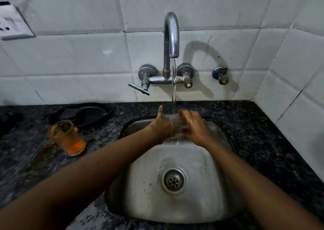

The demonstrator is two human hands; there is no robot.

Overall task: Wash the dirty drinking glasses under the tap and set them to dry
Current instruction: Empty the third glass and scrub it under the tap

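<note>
We hold a clear drinking glass (177,126) over the back of the steel sink (201,186), right under the tap (171,34), with the water stream (174,89) running down into its mouth. Our left hand (160,126) is wrapped around the side of the glass away from the wall corner, thumb sticking up toward the tap, fingers closed on the wall of the glass. Our right hand (196,129) is curled against its other side, fingers bent over the rim area; we cannot tell whether those fingers reach inside the glass. Water spills off below the glass toward the sink basin, above the drain (173,180).

To the left of the sink, on the dark speckled tabletop (263,133), a second glass (67,138) stands upright, smeared with orange residue and holding an orange pool at its bottom. A brownish wet streak lies on the tabletop just beside its base. Behind that glass, nearer the tiled wall (78,54), rests a flat black pan (82,113).
</note>
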